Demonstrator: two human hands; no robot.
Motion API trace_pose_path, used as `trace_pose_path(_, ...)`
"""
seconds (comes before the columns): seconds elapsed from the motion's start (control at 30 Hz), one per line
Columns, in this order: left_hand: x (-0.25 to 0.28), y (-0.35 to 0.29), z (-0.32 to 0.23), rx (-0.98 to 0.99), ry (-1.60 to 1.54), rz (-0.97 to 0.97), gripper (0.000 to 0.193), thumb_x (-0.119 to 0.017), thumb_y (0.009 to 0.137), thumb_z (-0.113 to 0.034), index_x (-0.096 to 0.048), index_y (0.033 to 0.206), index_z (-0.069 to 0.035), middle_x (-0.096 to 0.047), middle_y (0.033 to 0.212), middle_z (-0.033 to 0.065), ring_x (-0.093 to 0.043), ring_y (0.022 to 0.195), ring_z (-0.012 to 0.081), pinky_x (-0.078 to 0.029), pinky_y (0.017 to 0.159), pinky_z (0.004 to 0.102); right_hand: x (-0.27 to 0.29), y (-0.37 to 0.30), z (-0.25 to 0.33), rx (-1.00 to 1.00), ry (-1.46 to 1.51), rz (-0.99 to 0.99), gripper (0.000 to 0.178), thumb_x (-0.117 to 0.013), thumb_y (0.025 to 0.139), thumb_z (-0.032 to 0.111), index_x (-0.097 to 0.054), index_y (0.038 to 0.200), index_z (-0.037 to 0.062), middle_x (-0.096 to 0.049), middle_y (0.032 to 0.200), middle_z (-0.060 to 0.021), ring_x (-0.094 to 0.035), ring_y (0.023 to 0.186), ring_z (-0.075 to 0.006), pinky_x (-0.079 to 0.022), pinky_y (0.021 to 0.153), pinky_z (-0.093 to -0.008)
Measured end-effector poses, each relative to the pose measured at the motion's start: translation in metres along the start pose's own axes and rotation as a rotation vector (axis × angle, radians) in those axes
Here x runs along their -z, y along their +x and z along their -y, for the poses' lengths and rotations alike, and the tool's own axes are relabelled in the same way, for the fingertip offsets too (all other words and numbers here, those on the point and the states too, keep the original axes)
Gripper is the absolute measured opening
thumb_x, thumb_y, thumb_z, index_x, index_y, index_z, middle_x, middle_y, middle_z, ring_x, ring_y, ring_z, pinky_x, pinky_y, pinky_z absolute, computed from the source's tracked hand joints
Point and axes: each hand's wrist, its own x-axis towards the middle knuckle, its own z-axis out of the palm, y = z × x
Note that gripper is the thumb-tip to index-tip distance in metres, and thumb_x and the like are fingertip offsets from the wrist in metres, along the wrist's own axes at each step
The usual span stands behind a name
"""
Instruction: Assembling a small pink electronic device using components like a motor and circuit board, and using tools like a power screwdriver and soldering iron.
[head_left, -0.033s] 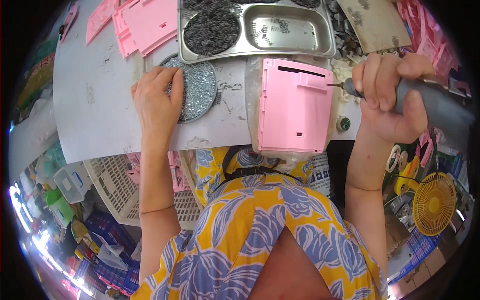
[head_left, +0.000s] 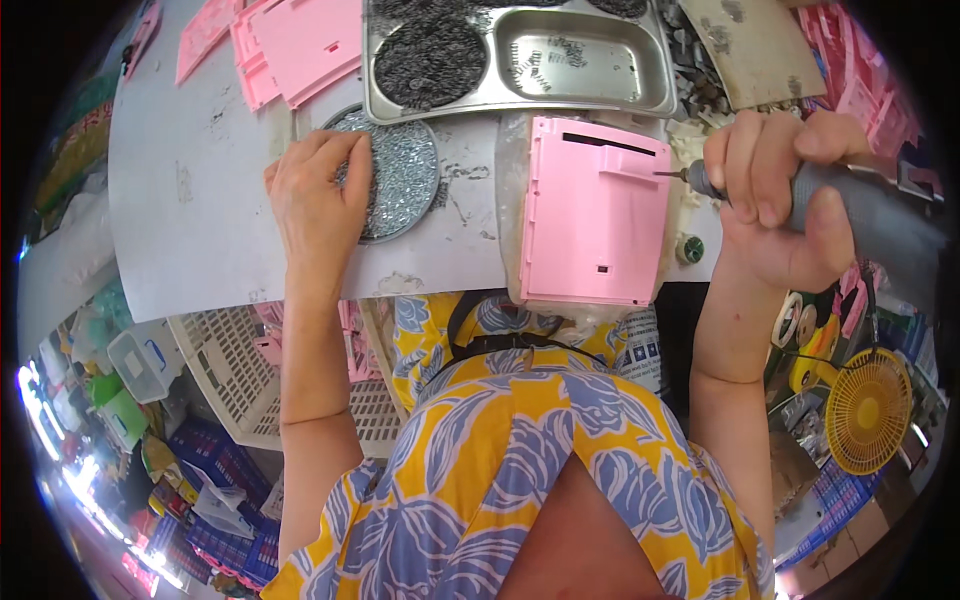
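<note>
My right hand (head_left: 790,190) grips a grey electric screwdriver (head_left: 860,215) held sideways. The tool's thin bit points left, over the right edge of a pink plastic panel (head_left: 598,230), close to its raised tab. That panel lies on a padded, plastic-wrapped block at the table's front edge. My left hand (head_left: 322,195) is over the left side of a round dish of small silvery screws (head_left: 405,180). Its fingers are curled together, and the fingertips are partly hidden, so anything pinched there does not show.
Behind the panel stands a metal tray (head_left: 575,65) holding dark springs or screws. More pink panels (head_left: 305,50) lie at the far left. A small green roll (head_left: 690,249) sits right of the block. Below are a plastic crate (head_left: 235,375) and a yellow fan (head_left: 868,410).
The table and its items sit slightly further right in the picture. Both hands keep almost the same pose.
</note>
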Motion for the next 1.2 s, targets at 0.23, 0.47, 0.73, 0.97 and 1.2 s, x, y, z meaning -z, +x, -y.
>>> trace_pose_path(0.23,-0.008,-0.021,-0.069,-0.004,-0.877,0.124,0.016,-0.078,0.078,-0.002,-0.078,0.092,-0.009,-0.073,0.09,0.0059,-0.068,0.082,0.02,-0.051,0.077,0.0312,-0.054,0.015,0.002,-0.038,0.153,0.018,0.034,-0.066,0.092,0.039,-0.055,0.116,0.0176,-0.051,0.063,0.0094,-0.045,0.056,-0.0067,-0.04,0.059,-0.0246)
trace_pose_path(0.47,-0.025,-0.031,-0.093,-0.115,-1.079,0.074,0.019,-0.078,0.079,-0.004,-0.078,0.098,-0.009,-0.072,0.092,0.0043,-0.067,0.082,0.017,-0.044,0.075,0.0297,-0.068,0.014,0.003,-0.009,0.213,-0.007,0.034,-0.071,0.09,0.04,-0.053,0.111,0.0204,-0.056,0.063,0.0111,-0.051,0.054,-0.0045,-0.043,0.055,-0.0228)
trace_pose_path(0.73,-0.027,-0.03,-0.086,-0.329,-0.804,-0.072,0.021,-0.077,0.077,-0.001,-0.076,0.097,-0.007,-0.071,0.093,0.0057,-0.063,0.077,0.0178,-0.044,0.075,0.0302,-0.072,0.015,-0.004,-0.066,0.155,0.013,0.029,-0.066,0.093,0.037,-0.052,0.111,0.0186,-0.053,0.063,0.0081,-0.049,0.055,-0.0076,-0.043,0.057,-0.0265)
trace_pose_path(0.97,-0.015,-0.021,-0.074,0.028,-0.983,-0.187,0.013,-0.066,0.081,0.005,-0.072,0.091,-0.001,-0.067,0.085,0.0088,-0.059,0.07,0.0169,-0.046,0.066,0.0283,-0.04,0.029,-0.053,-0.02,0.042,-0.07,0.017,-0.051,0.096,0.022,-0.052,0.11,0.0116,-0.044,0.065,0.0005,-0.041,0.059,-0.0137,-0.042,0.066,-0.0361)
trace_pose_path(1.2,-0.022,-0.018,-0.071,0.004,-0.808,-0.112,0.009,-0.071,0.083,0.002,-0.075,0.09,-0.003,-0.071,0.087,0.0065,-0.054,0.06,0.0094,-0.045,0.057,0.0244,-0.036,0.029,-0.09,-0.048,-0.002,-0.134,0.008,-0.049,0.093,0.013,-0.048,0.1,0.0083,-0.041,0.063,-0.0015,-0.038,0.056,-0.0134,-0.041,0.061,-0.0355)
